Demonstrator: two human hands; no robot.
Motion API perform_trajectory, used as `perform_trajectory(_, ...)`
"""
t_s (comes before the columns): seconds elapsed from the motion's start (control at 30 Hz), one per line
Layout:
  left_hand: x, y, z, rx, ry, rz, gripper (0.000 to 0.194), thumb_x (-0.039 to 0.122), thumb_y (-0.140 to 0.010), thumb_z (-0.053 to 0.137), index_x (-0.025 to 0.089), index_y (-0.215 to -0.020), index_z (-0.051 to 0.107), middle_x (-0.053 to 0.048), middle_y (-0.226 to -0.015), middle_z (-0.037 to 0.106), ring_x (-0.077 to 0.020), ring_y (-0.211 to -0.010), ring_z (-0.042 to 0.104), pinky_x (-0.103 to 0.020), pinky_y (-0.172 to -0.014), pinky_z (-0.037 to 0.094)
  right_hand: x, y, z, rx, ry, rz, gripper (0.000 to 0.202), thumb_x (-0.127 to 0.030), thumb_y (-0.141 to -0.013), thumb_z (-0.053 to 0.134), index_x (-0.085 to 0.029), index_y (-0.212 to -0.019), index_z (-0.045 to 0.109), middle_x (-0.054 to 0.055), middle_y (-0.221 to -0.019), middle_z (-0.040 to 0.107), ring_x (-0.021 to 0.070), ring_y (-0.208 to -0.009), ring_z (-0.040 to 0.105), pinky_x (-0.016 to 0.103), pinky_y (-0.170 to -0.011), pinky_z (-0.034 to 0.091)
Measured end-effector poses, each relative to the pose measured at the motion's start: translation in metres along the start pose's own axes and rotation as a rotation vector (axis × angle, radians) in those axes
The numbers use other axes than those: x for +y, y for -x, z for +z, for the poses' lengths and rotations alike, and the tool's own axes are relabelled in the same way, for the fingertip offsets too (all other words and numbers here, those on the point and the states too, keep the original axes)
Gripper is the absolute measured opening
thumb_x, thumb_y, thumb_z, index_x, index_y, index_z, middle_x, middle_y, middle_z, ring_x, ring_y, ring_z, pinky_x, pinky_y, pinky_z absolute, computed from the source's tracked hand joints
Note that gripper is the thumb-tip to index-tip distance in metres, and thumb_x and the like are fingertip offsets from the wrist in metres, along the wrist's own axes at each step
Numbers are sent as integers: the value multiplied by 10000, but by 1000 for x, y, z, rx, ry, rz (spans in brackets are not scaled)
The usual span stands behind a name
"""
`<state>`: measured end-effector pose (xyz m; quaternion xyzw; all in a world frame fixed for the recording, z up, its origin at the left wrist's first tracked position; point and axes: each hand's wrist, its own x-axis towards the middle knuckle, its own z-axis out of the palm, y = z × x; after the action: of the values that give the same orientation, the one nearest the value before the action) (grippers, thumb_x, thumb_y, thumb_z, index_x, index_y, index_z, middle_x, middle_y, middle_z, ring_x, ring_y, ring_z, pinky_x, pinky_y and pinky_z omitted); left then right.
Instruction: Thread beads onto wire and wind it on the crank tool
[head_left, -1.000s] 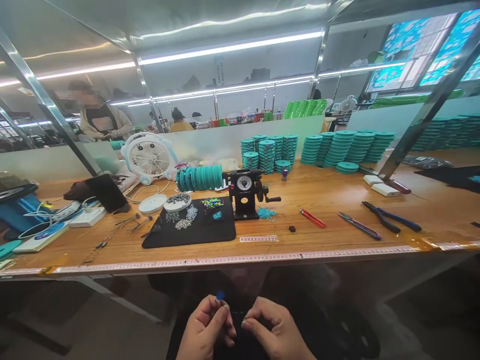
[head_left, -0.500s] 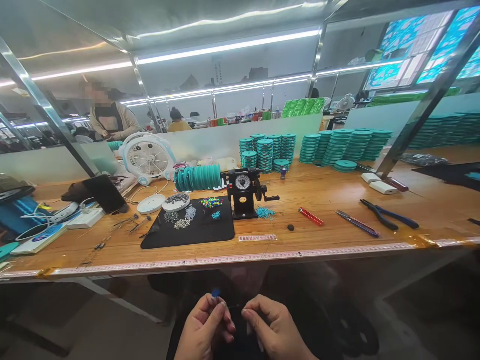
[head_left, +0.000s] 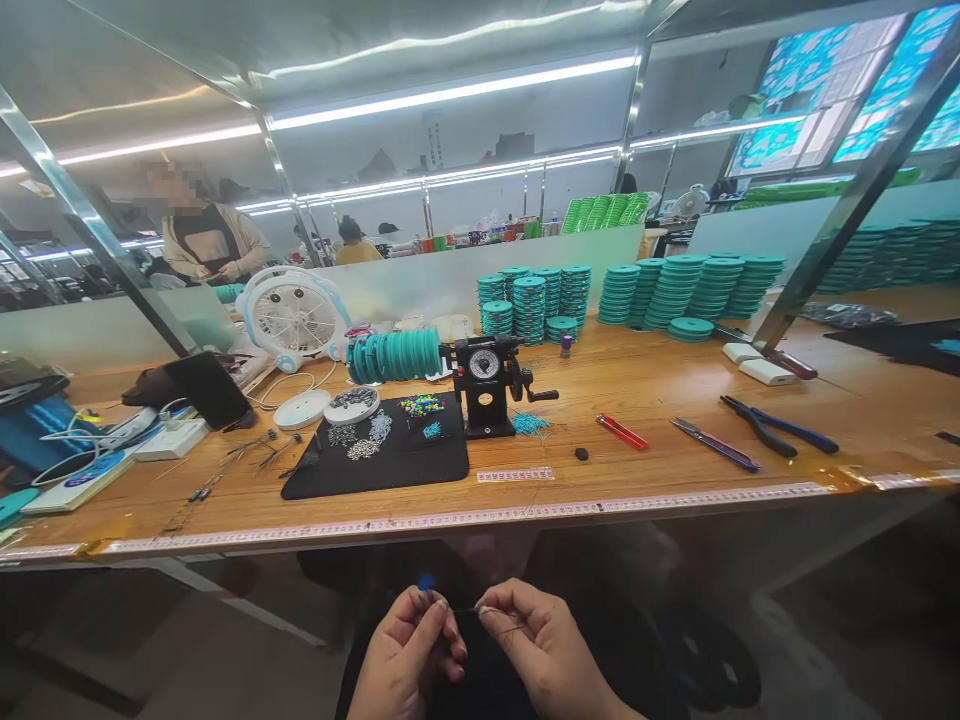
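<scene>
Left grip, right grip pinch thin strand, apart from bench edge.

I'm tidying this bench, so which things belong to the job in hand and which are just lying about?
Likely in the job:
small blue piece at the left hand
thin dark strand between it and the right hand

Seemingly lying about, untouched:
metal pliers with black and blue handles
slim red tool
small black lump
round white fan
</scene>
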<state>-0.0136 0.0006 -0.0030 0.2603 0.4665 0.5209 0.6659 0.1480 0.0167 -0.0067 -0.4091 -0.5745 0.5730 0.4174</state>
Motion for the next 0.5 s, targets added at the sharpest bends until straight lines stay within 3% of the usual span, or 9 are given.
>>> perform_trajectory(0.13, -1, 0, -2, -27, -50, 12, 354, 393, -629, 790, 159, -709, 537, 18, -607, 608, -101, -522, 567, -193, -451, 446, 2, 0, 1, -30, 86, -42, 402, -483, -854, 479, -120, -788, 640, 74, -723, 615, 172, -667, 521, 280, -629, 414)
perform_trajectory(0.5, -2, 1, -8, -78, -396, -69, 427, 533, -648, 713, 145, -757, 574, 20, -552, 580, -84, -426, 499, -198, -403, 407, 5, 0, 1, -56, 198, -59, 355, -441, -848, 459, -129, -724, 575, 3, -614, 479, 123, -566, 406, 247, -540, 340)
